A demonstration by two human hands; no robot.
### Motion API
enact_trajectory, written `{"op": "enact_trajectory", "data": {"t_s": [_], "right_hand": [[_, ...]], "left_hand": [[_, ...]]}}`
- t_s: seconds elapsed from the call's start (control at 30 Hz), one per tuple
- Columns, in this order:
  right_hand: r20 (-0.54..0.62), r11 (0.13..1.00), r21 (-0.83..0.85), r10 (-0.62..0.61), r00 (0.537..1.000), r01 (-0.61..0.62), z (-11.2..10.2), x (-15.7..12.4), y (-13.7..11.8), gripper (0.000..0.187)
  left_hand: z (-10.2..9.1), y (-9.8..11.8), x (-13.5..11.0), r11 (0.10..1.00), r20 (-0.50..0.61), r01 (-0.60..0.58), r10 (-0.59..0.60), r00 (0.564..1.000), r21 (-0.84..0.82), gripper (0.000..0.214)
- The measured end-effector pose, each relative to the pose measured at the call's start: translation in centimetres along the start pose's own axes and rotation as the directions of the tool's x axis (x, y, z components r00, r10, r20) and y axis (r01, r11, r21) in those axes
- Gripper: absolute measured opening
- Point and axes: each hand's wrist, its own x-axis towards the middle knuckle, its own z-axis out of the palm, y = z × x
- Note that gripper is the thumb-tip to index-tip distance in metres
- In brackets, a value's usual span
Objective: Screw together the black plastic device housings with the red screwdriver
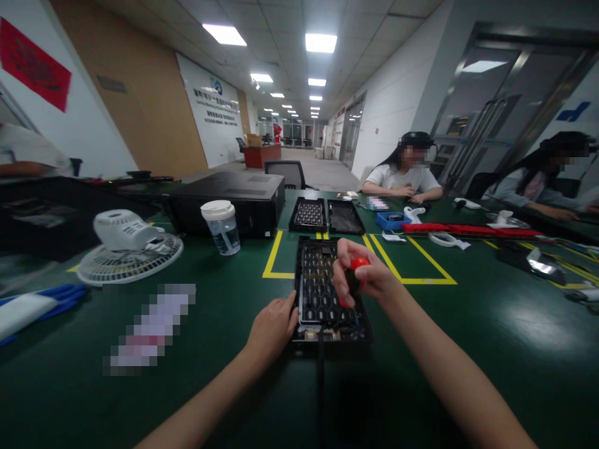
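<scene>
A long black plastic case lies lengthwise before me on the green table, with its inside exposed. Rows of dark rounded cells fill most of it, and wires and pale parts show at the near end. My left hand grips the case's left edge near the front, fingertips and thumb against its side. Over the right part of the case, my right hand is closed around a red-and-black screwdriver. Its tip is hidden, so contact with the case cannot be made out. A dark cable runs from the near end towards me.
Beyond the case lie two more black case halves. Left stand a lidded cup, a white fan, a large black box and blue-white gloves. A blue tray and a red strip lie right. People sit around the table.
</scene>
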Motion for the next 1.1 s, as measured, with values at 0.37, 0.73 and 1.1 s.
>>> {"op": "enact_trajectory", "data": {"t_s": [0.37,0.73,1.1], "right_hand": [[0.241,0.974,0.224,-0.018,0.97,-0.038,-0.9,2.0,1.3,0.04],[0.457,0.916,0.331,0.054,0.888,-0.226,-1.5,2.3,1.9,0.04],[0.369,0.943,0.277,0.075,0.927,-0.187,-0.7,1.4,3.1,0.04]], "left_hand": [[0.0,-0.1,-0.1,1.0,-0.011,-0.02,0.02,1.0,0.012,0.04],[-0.1,0.0,0.0,1.0,0.007,-0.001,0.001,1.0,-0.015,0.041],[-0.1,0.0,0.0,1.0,0.014,-0.016,0.016,1.0,0.003,0.04]]}}
